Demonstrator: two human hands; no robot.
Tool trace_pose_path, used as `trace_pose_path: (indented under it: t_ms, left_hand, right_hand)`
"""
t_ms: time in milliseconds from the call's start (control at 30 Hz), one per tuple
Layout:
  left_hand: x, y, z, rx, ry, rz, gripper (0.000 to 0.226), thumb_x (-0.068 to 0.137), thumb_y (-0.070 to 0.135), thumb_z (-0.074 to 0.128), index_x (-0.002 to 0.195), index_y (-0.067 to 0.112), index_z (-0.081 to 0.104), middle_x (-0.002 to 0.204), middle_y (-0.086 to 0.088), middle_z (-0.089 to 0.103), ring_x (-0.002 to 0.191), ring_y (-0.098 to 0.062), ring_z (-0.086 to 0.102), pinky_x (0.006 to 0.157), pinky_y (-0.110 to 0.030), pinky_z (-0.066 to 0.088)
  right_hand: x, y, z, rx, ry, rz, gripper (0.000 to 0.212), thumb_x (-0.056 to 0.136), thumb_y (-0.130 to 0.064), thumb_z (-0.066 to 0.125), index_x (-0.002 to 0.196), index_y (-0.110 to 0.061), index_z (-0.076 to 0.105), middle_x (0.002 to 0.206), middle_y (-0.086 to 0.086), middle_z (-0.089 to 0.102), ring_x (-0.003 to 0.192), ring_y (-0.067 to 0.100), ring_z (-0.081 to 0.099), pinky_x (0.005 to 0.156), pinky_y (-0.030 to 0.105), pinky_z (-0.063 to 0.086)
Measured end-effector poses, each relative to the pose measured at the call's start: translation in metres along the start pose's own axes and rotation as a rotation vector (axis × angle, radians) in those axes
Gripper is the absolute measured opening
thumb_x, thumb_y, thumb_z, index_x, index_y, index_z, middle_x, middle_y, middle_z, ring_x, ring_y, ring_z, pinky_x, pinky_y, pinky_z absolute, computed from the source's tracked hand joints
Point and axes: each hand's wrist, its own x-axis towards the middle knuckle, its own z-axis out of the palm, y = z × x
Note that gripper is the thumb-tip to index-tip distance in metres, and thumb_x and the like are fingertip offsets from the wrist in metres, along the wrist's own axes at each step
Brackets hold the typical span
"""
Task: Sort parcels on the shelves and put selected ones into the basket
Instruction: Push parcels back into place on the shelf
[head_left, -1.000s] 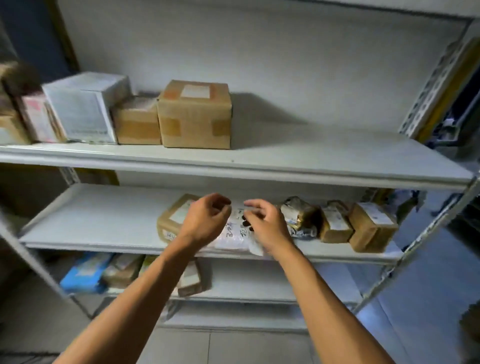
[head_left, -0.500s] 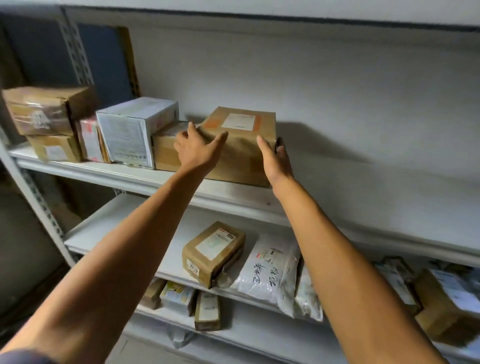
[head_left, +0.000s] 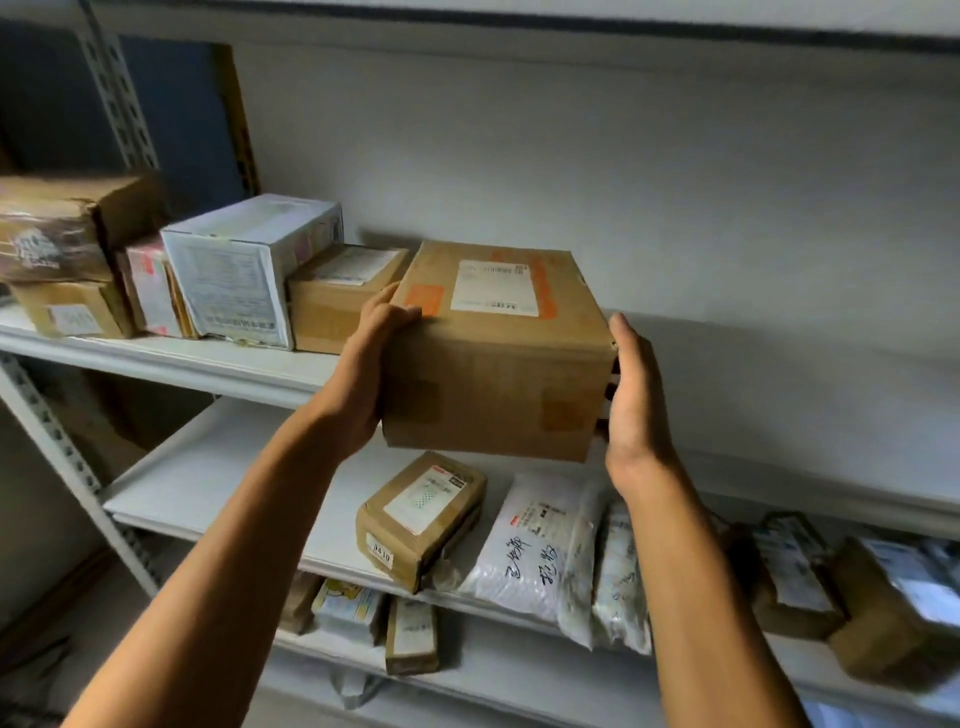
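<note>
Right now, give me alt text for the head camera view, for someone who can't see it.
Two bare hands, left hand and right hand, hold a taped cardboard box between them in front of the upper shelf. More parcels sit at that shelf's left, and a small brown parcel and white bag lie on the shelf below.

A brown cardboard box (head_left: 498, 358) with a white label and orange tape on top is held off the upper shelf (head_left: 208, 364), tilted slightly. More boxes stand on that shelf to its left.
</note>
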Motion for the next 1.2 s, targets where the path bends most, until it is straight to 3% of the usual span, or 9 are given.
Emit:
trace_pose_path:
  t_ms: [133, 200, 300, 433, 500, 667, 867, 1000, 1200]
  left_hand:
    - [-0.014, 0.004, -0.023, -0.246, 0.051, -0.107, 0.025, 0.092, 0.043, 0.047, 0.1, 0.025, 0.063, 0.093, -0.001, 0.06, 0.079, -0.016, 0.058, 0.056, -0.024, 0.046]
    - [-0.024, -0.003, -0.044, -0.465, 0.062, -0.152, 0.031, 0.088, 0.048, 0.045, 0.085, 0.024, 0.065, 0.086, -0.002, 0.059, 0.084, -0.02, 0.056, 0.074, -0.03, 0.047]
    - [-0.044, -0.023, -0.056, -0.729, -0.063, -0.209, 0.048, 0.093, 0.052, 0.033, 0.104, 0.023, 0.069, 0.11, -0.008, 0.064, 0.115, -0.035, 0.048, 0.112, -0.061, 0.026]
    - [-0.057, -0.044, -0.052, -0.806, -0.035, -0.209, 0.023, 0.092, 0.053, 0.056, 0.101, 0.036, 0.044, 0.102, 0.022, 0.023, 0.102, -0.005, 0.025, 0.102, -0.037, 0.024]
    - [-0.062, -0.037, -0.058, -0.717, 0.013, -0.229, 0.023, 0.097, 0.056, 0.043, 0.099, 0.034, 0.045, 0.1, 0.022, 0.037, 0.102, -0.007, 0.04, 0.102, -0.036, 0.021]
    - [-0.05, -0.03, -0.053, -0.955, -0.183, -0.265, 0.066, 0.089, 0.058, 0.026, 0.123, 0.017, 0.064, 0.124, -0.017, 0.061, 0.113, -0.043, 0.056, 0.107, -0.068, 0.031]
    - [-0.038, 0.005, -0.006, -0.401, -0.078, 0.133, 0.078, 0.057, 0.055, 0.061, 0.126, 0.021, 0.058, 0.093, 0.008, 0.07, 0.092, -0.015, 0.062, 0.063, -0.031, 0.052]
    - [-0.015, 0.017, 0.037, -0.103, -0.15, 0.441, 0.094, 0.071, 0.059, 0.068, 0.153, 0.024, 0.036, 0.142, 0.006, 0.058, 0.13, -0.017, 0.055, 0.101, -0.038, 0.05]
    - [0.016, -0.006, 0.128, 0.271, -0.218, 0.745, 0.075, 0.078, 0.036, 0.084, 0.143, 0.014, 0.054, 0.152, -0.009, 0.047, 0.144, -0.012, 0.04, 0.114, -0.027, 0.04]
  right_hand:
    - [-0.022, -0.008, -0.001, 0.103, -0.012, -0.146, 0.043, 0.077, -0.067, 0.059, 0.092, -0.031, 0.076, 0.101, -0.004, 0.076, 0.104, 0.012, 0.07, 0.091, 0.04, 0.053]
    - [-0.029, -0.015, 0.006, 0.166, -0.018, -0.217, 0.037, 0.077, -0.061, 0.068, 0.096, -0.032, 0.077, 0.107, -0.002, 0.076, 0.11, 0.016, 0.069, 0.094, 0.046, 0.055]
    - [-0.034, -0.022, 0.031, 0.088, 0.025, -0.405, 0.034, 0.084, -0.047, 0.065, 0.115, -0.033, 0.069, 0.124, -0.008, 0.069, 0.123, 0.012, 0.061, 0.105, 0.056, 0.049]
    - [-0.045, -0.027, 0.06, 0.125, -0.061, -0.472, 0.042, 0.094, -0.039, 0.06, 0.135, -0.028, 0.057, 0.136, -0.005, 0.063, 0.128, 0.005, 0.057, 0.104, 0.029, 0.05]
    - [-0.049, -0.029, 0.067, 0.063, -0.122, -0.473, 0.046, 0.096, -0.029, 0.059, 0.141, -0.021, 0.055, 0.137, -0.006, 0.062, 0.124, -0.001, 0.058, 0.095, 0.013, 0.049]
    - [-0.052, -0.031, 0.07, 0.024, -0.162, -0.39, 0.064, 0.087, -0.053, 0.067, 0.144, -0.043, 0.041, 0.137, -0.011, 0.062, 0.126, 0.006, 0.06, 0.102, 0.034, 0.053]
    - [-0.058, -0.037, 0.028, 0.084, 0.029, -0.354, 0.119, 0.056, -0.072, 0.083, 0.155, -0.03, 0.031, 0.126, -0.02, 0.067, 0.122, 0.0, 0.061, 0.098, 0.023, 0.051]
    - [-0.06, -0.03, -0.024, 0.047, 0.353, -0.437, 0.093, 0.065, -0.052, 0.082, 0.146, -0.037, 0.04, 0.139, -0.001, 0.059, 0.127, 0.009, 0.058, 0.092, 0.023, 0.054]
    - [-0.022, -0.025, -0.076, -0.033, 0.439, -0.305, 0.076, 0.083, -0.049, 0.051, 0.156, -0.035, 0.031, 0.144, -0.011, 0.041, 0.131, 0.005, 0.045, 0.117, 0.032, 0.034]
